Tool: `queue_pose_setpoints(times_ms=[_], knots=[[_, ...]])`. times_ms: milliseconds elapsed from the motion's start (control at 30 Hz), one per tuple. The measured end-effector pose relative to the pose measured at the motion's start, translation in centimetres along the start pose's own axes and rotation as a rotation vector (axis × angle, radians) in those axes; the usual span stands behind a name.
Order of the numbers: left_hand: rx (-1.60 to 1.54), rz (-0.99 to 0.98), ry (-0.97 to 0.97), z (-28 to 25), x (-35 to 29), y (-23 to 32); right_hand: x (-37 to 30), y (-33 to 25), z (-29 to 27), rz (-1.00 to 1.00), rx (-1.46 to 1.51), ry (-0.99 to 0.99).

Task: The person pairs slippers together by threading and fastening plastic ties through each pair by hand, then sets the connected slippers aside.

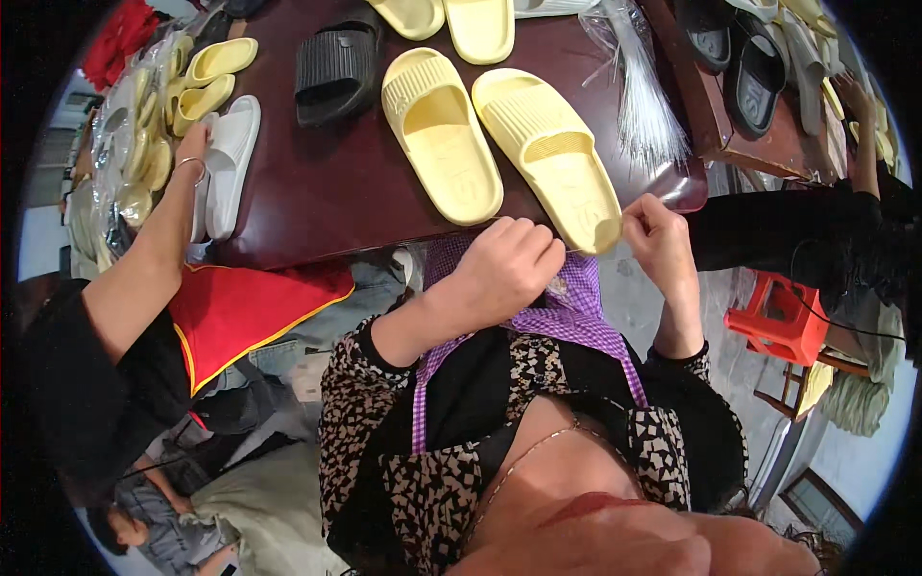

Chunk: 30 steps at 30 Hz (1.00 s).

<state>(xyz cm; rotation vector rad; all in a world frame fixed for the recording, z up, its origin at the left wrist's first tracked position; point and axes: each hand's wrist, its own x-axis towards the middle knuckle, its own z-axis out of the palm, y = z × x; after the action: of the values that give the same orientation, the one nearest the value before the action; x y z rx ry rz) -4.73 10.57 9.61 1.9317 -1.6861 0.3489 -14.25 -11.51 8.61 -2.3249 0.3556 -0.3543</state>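
Observation:
A pair of pale yellow slide sandals lies at the table's near edge, toes pointing away from me: the left slide (442,139) and the right slide (552,158), whose heel reaches over the edge. My left hand (509,269) is closed with curled fingers just below the left slide's heel. Beside the right slide's heel, my right hand (661,240) is pinched closed. A faint thin line seems to run between the hands, but what the fingers hold is too small to make out.
Bundled clear plastic strands (648,115) lie on the dark red table (279,192) at the right. A black slide (336,72) and more yellow slides (480,29) sit farther back. At left, another person's hand (195,144) touches a white slide (233,158). A red stool (776,317) stands right.

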Motion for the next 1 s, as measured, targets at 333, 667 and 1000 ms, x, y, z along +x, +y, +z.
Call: queue_pose_setpoints(times_ms=[333,667,1000], knots=[[0.218,0.028,-0.001,-1.3,1.0,0.5,2.4,-2.0,0.7,-0.041,-0.356,0.016],[0.336,-0.107,0.119,-1.1,0.1,-2.1,5.9,-3.8,3.9,-0.092,-0.370,0.011],[0.295,-0.258,0.033,0.1,0.0,-2.8,7.1,-3.0,1.4,-0.133,-0.109,-0.094]])
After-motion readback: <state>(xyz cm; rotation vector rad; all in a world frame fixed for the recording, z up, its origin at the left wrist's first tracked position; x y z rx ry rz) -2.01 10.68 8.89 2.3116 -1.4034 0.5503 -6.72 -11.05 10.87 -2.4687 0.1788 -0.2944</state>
